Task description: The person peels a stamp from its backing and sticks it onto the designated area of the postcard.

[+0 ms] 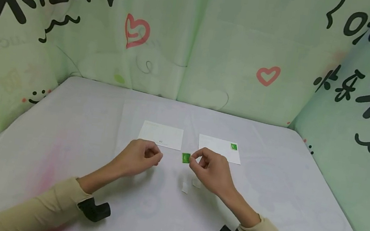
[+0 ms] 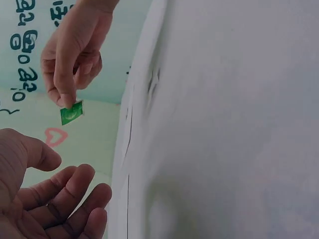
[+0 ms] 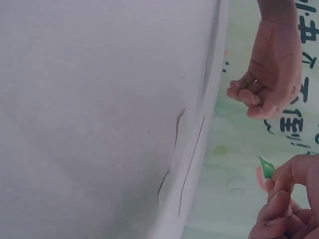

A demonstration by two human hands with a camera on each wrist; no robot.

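Note:
My right hand (image 1: 212, 170) pinches a small green stamp (image 1: 186, 158) by its edge between thumb and forefinger, above the table. The left wrist view shows the same stamp (image 2: 71, 113) hanging from the fingertips. My left hand (image 1: 139, 158) is held in the air to the left with nothing in it; its fingers are loosely bent and the thumb stands apart from them. Behind the left hand lies a white card or envelope (image 1: 162, 133), its lower left corner hidden. A second white card or envelope (image 1: 214, 146), partly covered by the right hand, bears a green stamp (image 1: 233, 146) near its upper right corner.
Small white paper scraps (image 1: 185, 187) lie on the white cloth of the table (image 1: 147, 221), below the right hand. Pale green curtains (image 1: 241, 28) with printed characters and hearts enclose the table at the back and sides. A black device (image 1: 95, 210) is strapped at each wrist.

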